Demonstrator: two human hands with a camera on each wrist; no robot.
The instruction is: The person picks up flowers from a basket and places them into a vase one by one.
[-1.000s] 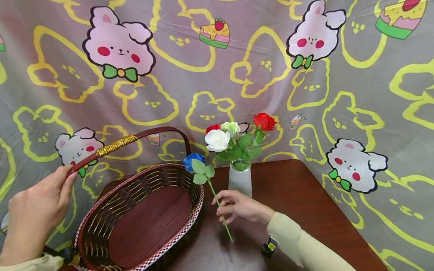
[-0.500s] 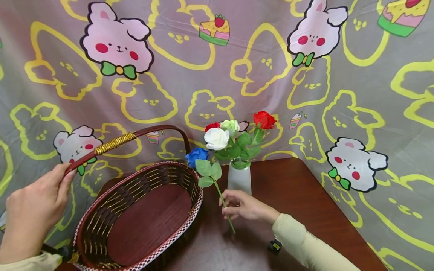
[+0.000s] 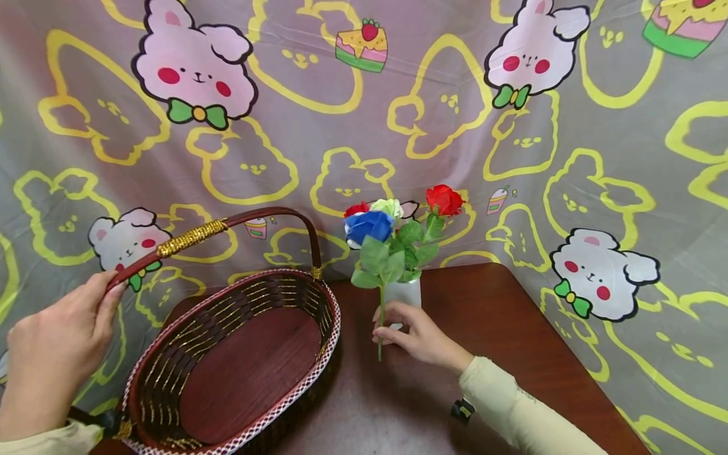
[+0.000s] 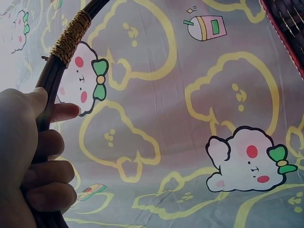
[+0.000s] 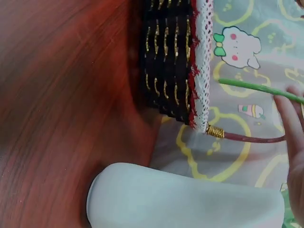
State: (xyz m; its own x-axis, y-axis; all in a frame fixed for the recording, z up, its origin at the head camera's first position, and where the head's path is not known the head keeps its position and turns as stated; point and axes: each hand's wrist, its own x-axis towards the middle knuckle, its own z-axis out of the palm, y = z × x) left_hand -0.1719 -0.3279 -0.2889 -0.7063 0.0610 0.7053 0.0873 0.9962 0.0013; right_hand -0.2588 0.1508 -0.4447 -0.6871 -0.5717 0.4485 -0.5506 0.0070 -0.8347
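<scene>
My left hand (image 3: 62, 344) grips the brown handle (image 4: 53, 78) of a dark woven basket (image 3: 335, 328); in the left wrist view its fingers wrap round the handle below a gold-wound section. My right hand (image 3: 418, 335) pinches the green stem (image 5: 251, 86) of an artificial blue rose (image 3: 370, 227), held upright with its leaves above the fingers. The rose overlaps a white rose in the head view, hiding most of it. Behind the right hand stands a white vase (image 5: 185, 199) with a red rose (image 3: 445, 200), a pale green rose (image 3: 387, 207) and another red bloom partly hidden.
A brown wooden table (image 3: 466, 303) carries the basket at left and the vase at centre back. The basket's inside shows a bare reddish bottom (image 3: 256, 373). A grey curtain (image 3: 341, 136) with cartoon rabbits hangs behind and beside the table.
My right hand has moved the blue rose rightward and up, from beside the basket rim to in front of the vase flowers, turning its stem upright. The left hand keeps its grip on the handle.
</scene>
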